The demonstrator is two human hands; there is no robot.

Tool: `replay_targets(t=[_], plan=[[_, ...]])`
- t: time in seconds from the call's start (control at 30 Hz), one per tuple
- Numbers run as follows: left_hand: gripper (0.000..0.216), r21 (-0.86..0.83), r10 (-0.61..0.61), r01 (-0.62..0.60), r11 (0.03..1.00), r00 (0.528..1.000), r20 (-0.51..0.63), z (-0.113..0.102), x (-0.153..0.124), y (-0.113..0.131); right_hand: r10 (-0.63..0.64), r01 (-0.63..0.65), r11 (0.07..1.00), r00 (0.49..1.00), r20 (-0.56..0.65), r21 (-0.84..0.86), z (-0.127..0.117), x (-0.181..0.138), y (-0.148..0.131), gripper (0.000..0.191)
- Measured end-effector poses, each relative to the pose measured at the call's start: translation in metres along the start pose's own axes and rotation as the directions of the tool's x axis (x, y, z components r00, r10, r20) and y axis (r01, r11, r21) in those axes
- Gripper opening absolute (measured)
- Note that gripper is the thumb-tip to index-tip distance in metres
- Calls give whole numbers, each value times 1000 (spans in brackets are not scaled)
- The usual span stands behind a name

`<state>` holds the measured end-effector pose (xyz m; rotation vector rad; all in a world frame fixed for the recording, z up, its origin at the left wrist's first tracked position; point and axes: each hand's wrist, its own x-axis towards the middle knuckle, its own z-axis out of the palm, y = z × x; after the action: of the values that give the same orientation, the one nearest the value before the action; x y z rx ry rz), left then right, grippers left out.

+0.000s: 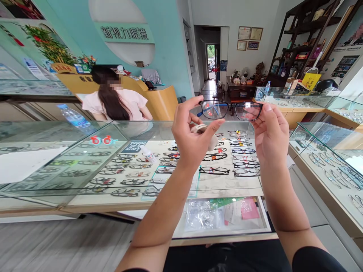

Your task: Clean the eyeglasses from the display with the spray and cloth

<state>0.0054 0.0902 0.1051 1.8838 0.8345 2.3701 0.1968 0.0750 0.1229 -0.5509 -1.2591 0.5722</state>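
Note:
A pair of dark-framed eyeglasses (214,110) is held up in front of me, lenses facing me, with a blue temple arm showing behind the left lens. My left hand (190,139) grips its left end between fingers and thumb. Tucked in that same hand is a pale, crumpled piece that looks like a cloth (213,143), partly hidden by the thumb. At the other end, my right hand (270,132) pinches the right corner of the frame. Below both hands, rows of spectacle frames (214,171) lie inside a glass display case (136,130).
An open drawer (265,226) with plastic packets juts out below the case. On the glass top stand a small white bottle (148,154) and red toy-like glasses (102,140). A water bottle (74,117) is at the left. Behind the counter sits a person (113,98). Another case (334,166) flanks the right.

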Motion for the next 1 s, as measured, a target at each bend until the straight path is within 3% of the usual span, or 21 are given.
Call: replay_targets(t=[0.37, 0.63, 0.83, 1.0], plan=[[74, -160, -159, 173, 972, 982, 100, -7, 8, -1, 52, -54, 997, 998, -33, -55, -3, -2, 10, 36], [61, -223, -230, 240, 945, 971, 70, -4, 7, 3, 84, -82, 994, 996, 23, -69, -4, 0, 11, 36], [62, -228, -252, 260, 938, 966, 65, -3, 6, 12, 200, -200, 980, 980, -11, 9, 0, 1, 9, 35], [68, -260, -283, 310, 914, 949, 137, -6, 9, -2, 177, -174, 984, 983, -56, 45, 3, -2, 4, 34]])
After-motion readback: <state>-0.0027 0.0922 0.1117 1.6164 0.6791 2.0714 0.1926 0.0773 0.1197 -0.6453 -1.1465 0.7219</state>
